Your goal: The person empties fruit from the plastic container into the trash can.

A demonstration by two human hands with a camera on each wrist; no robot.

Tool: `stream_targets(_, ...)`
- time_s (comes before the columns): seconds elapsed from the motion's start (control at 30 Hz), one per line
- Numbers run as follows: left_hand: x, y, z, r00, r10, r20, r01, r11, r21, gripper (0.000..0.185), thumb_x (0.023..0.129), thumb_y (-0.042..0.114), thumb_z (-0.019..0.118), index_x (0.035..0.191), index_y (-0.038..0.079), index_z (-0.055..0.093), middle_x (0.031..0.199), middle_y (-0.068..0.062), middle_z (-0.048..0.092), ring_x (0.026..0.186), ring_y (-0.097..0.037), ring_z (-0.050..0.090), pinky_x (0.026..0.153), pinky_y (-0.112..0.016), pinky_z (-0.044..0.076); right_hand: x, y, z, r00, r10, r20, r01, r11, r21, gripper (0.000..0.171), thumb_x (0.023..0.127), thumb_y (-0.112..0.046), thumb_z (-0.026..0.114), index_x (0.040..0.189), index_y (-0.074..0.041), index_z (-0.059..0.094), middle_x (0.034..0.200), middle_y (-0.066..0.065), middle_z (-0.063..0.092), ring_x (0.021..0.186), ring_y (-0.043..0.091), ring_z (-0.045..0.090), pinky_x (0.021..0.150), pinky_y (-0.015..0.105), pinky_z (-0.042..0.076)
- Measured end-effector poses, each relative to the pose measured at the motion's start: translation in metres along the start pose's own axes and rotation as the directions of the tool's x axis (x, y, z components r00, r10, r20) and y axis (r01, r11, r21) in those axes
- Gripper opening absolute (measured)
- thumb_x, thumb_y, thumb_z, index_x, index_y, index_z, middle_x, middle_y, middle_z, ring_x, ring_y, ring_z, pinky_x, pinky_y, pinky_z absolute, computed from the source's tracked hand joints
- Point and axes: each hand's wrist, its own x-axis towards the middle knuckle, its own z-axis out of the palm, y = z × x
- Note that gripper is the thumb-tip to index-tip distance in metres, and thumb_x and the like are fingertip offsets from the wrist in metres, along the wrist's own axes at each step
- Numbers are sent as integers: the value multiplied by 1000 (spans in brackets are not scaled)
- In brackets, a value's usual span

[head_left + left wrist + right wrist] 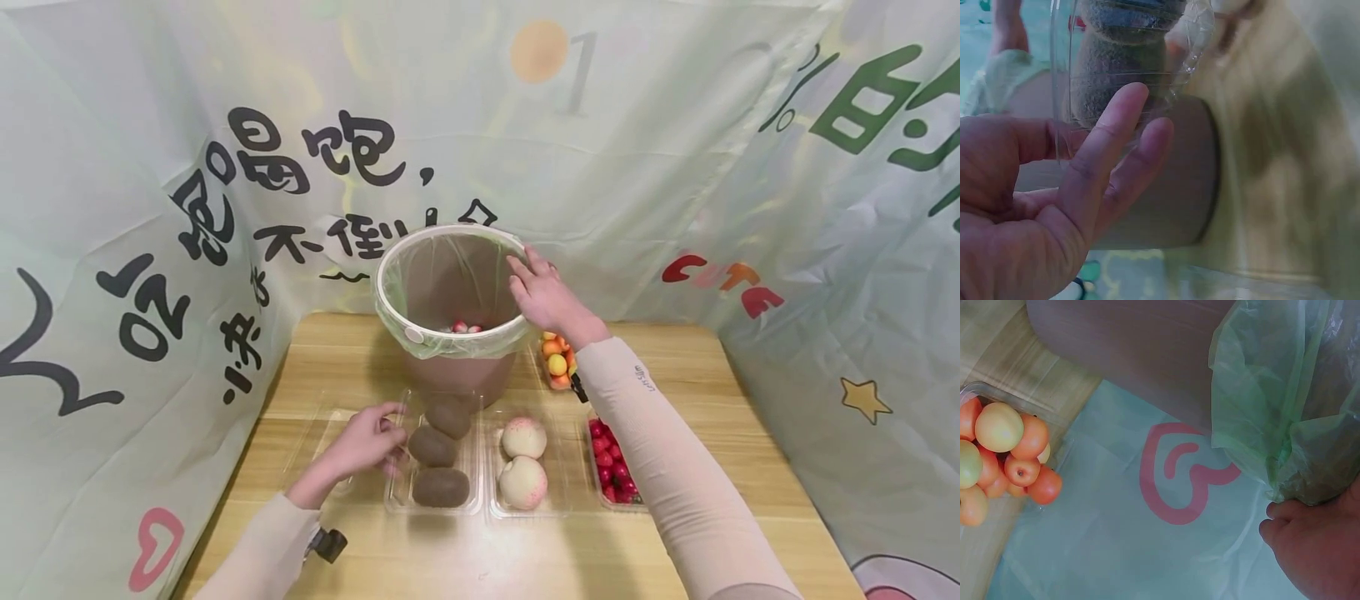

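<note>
In the head view, my left hand (366, 442) grips the left edge of a clear plastic tray holding three brown kiwis (441, 487). From the left wrist, its thumb and fingers (1100, 140) lie on either side of the tray's wall (1063, 75). My right hand (551, 296) is at the right rim of a brownish trash bin (457, 379), holding its light green plastic bag (420, 342). In the right wrist view, curled fingers (1275, 522) sit outside the bag. Small red and white items (461, 327) lie inside the bin.
Right of the kiwis, a clear tray holds two pale peaches (523, 458). Red fruit (611, 462) fills a box partly behind my right sleeve. Behind it stands a box of orange and yellow fruit (557, 362). Printed cloth walls (600, 167) surround the wooden table (720, 467).
</note>
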Motion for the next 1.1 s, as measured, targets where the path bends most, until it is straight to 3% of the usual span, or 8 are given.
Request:
stream_targets(0.63, -18, 53, -11, 999, 35, -21, -33, 998, 49, 52, 97, -1, 58, 148, -9, 48, 89, -19, 72, 76, -26, 75, 60, -40, 66, 0, 0, 1, 1000, -4, -5, 4, 1000, -15, 63, 113, -38, 19, 168, -9, 23, 177, 22, 0, 163, 45, 9, 135, 58, 7)
stream_targets(1.1, -31, 90, -24, 997, 70, 16, -70, 997, 23, 52, 101, -1, 58, 149, -11, 45, 92, -19, 72, 80, -25, 75, 64, -43, 67, 1, 1, 2, 1000, -1, -6, 1, 1000, -12, 63, 113, -38, 21, 168, -10, 24, 178, 21, 0, 162, 47, 11, 134, 57, 9)
